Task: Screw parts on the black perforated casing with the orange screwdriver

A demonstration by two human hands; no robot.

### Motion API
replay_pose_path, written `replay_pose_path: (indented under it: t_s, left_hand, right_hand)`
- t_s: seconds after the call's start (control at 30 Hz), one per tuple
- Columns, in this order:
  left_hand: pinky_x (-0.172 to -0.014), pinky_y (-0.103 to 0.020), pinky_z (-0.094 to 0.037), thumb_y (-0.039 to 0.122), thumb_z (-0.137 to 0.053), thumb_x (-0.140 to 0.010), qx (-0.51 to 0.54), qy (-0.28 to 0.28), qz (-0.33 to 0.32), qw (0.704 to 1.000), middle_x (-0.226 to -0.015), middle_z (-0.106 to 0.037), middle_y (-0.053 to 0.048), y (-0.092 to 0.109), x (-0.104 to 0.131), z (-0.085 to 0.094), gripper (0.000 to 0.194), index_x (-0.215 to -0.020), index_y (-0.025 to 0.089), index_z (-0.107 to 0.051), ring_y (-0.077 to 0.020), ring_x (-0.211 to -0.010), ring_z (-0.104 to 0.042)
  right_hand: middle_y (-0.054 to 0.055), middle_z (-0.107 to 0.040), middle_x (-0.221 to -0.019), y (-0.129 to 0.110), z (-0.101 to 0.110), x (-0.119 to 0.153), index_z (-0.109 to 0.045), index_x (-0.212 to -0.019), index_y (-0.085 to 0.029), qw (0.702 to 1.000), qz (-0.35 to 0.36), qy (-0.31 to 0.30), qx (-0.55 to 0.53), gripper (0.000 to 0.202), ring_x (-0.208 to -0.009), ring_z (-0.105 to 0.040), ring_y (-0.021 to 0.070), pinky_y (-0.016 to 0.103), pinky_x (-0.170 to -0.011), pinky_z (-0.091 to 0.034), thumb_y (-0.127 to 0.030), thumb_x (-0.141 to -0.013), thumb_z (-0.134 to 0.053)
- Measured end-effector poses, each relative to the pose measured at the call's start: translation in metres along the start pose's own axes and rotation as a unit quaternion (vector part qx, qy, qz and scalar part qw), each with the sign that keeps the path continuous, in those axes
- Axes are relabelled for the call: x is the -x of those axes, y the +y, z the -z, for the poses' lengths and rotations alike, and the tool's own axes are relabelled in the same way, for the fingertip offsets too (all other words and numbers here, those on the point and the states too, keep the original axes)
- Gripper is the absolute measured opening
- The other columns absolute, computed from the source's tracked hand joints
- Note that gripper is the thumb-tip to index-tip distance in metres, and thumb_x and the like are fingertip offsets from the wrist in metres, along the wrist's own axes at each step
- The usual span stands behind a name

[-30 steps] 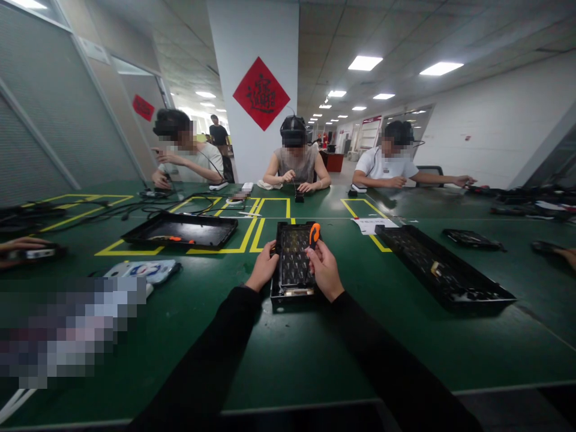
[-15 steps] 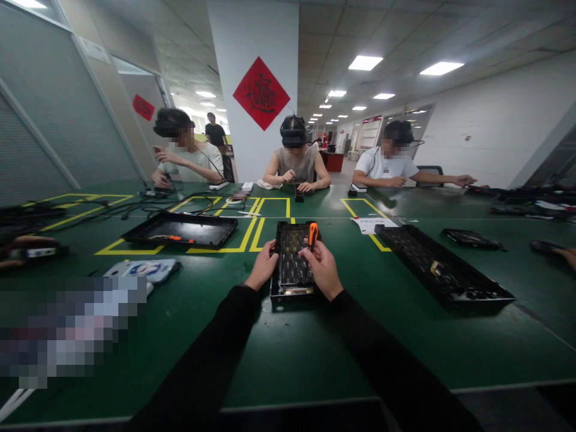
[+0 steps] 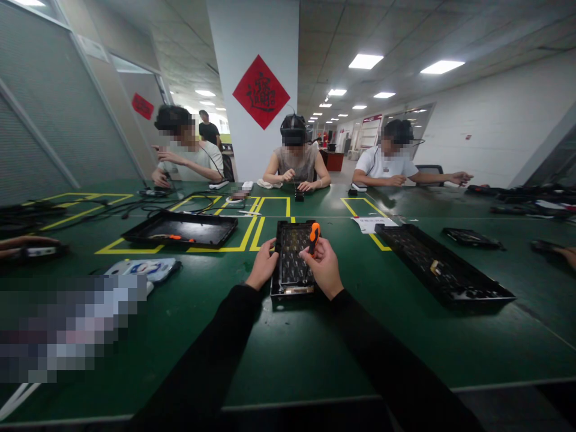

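A black rectangular plastic case (image 3: 292, 255) lies lengthwise in front of me, with rows of small grey shapes inside and a pale metallic strip (image 3: 299, 290) at its near end. My left hand (image 3: 262, 264) grips the case's left wall, thumb over the rim. In my right hand (image 3: 326, 269) is an orange-and-black screwdriver (image 3: 314, 235), pinched between thumb and fingers. Its handle points up and its thin shaft reaches down into the case's near right part. What the tip touches is too small to tell.
On the green table (image 3: 288, 354) are a wide black tray (image 3: 180, 229) holding orange-handled tools, a long black tray (image 3: 443, 264) with small parts, a flat black piece (image 3: 470, 238) and a phone (image 3: 143, 271). Several people sit around the table, and cables lie at the left.
The screwdriver's handle has tilted slightly to the right, and my right hand has shifted a little with it. My left hand and the case stay in place.
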State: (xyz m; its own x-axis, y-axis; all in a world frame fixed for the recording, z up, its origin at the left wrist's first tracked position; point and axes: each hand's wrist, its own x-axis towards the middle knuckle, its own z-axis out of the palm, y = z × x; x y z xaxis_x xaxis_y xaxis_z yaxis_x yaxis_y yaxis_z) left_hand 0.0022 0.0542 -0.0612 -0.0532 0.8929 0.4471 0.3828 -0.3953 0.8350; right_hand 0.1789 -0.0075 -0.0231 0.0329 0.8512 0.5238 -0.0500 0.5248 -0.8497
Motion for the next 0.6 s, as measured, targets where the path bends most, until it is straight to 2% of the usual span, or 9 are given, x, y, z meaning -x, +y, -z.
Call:
replay_pose_path:
  t_s: [0.07, 0.1, 0.2, 0.27, 0.37, 0.43, 0.6]
  left_hand:
    - [-0.101, -0.039, -0.036, 0.014, -0.047, -0.075, -0.004, 0.018, -0.037, 0.999, -0.125, -0.053, -0.01, 0.015, 0.002, 0.005, 0.045, -0.119, 0.016, -0.052, -0.0204, -0.113, -0.05]
    - [-0.099, -0.037, -0.038, 0.019, -0.048, -0.077, 0.003, -0.007, -0.057, 0.998, -0.119, -0.058, -0.009, 0.025, 0.003, 0.006, 0.04, -0.115, 0.016, -0.056, -0.0201, -0.109, -0.052]
    - [-0.085, -0.033, -0.046, 0.03, -0.054, -0.076, -0.011, -0.171, -0.083, 0.982, -0.088, -0.068, -0.006, 0.05, 0.011, 0.007, 0.023, -0.087, 0.016, -0.068, -0.0188, -0.085, -0.061]
    - [-0.073, -0.028, -0.048, 0.031, -0.058, -0.074, -0.012, -0.236, -0.085, 0.968, -0.076, -0.067, -0.004, 0.06, 0.017, 0.004, 0.021, -0.08, 0.014, -0.069, -0.0158, -0.072, -0.06]
    - [-0.06, -0.023, -0.045, 0.03, -0.062, -0.07, -0.012, -0.299, -0.08, 0.951, -0.068, -0.065, -0.003, 0.062, 0.022, -0.001, 0.021, -0.08, 0.013, -0.069, -0.0121, -0.061, -0.057]
    - [-0.058, -0.022, -0.045, 0.031, -0.065, -0.068, -0.015, -0.332, -0.077, 0.94, -0.068, -0.066, -0.003, 0.059, 0.023, -0.002, 0.023, -0.082, 0.013, -0.069, -0.0118, -0.06, -0.057]
    - [-0.065, -0.023, -0.047, 0.033, -0.07, -0.063, -0.013, -0.361, -0.115, 0.925, -0.078, -0.068, -0.005, 0.053, 0.021, -0.001, 0.023, -0.077, 0.015, -0.07, -0.0147, -0.07, -0.062]
  right_hand:
    - [0.002, -0.06, -0.081, 0.0, 0.001, 0.001, -0.056, -0.107, -0.018, 1.0, -0.008, -0.01, 0.022, 0.034, -0.067, -0.055, 0.0131, 0.026, -0.062, -0.047, -0.031, -0.076, -0.059]
    - [0.002, -0.059, -0.078, -0.001, 0.002, 0.001, -0.057, -0.107, -0.018, 0.999, -0.009, -0.014, 0.034, 0.033, -0.065, -0.054, 0.0131, 0.026, -0.059, -0.047, -0.031, -0.076, -0.057]
    - [0.001, -0.057, -0.072, -0.001, 0.004, 0.001, -0.06, -0.11, -0.019, 0.998, -0.001, -0.013, 0.056, 0.034, -0.062, -0.052, 0.0138, 0.026, -0.056, -0.046, -0.029, -0.078, -0.054]
    - [0.0, -0.054, -0.07, -0.002, 0.005, 0.0, -0.06, -0.111, -0.02, 0.998, 0.005, -0.006, 0.057, 0.035, -0.062, -0.052, 0.014, 0.027, -0.057, -0.046, -0.027, -0.078, -0.052]
    - [0.0, -0.052, -0.072, -0.002, 0.005, 0.0, -0.059, -0.113, -0.021, 0.998, 0.009, 0.002, 0.061, 0.035, -0.063, -0.051, 0.0135, 0.027, -0.058, -0.046, -0.025, -0.079, -0.05]
    - [0.0, -0.052, -0.075, -0.002, 0.004, 0.0, -0.059, -0.113, -0.021, 0.998, 0.011, 0.006, 0.068, 0.036, -0.063, -0.05, 0.0129, 0.026, -0.058, -0.045, -0.025, -0.078, -0.05]
    - [0.0, -0.05, -0.078, -0.002, 0.004, 0.001, -0.06, -0.111, -0.021, 0.996, 0.027, 0.008, 0.08, 0.034, -0.062, -0.047, 0.0119, 0.025, -0.057, -0.043, -0.025, -0.079, -0.05]
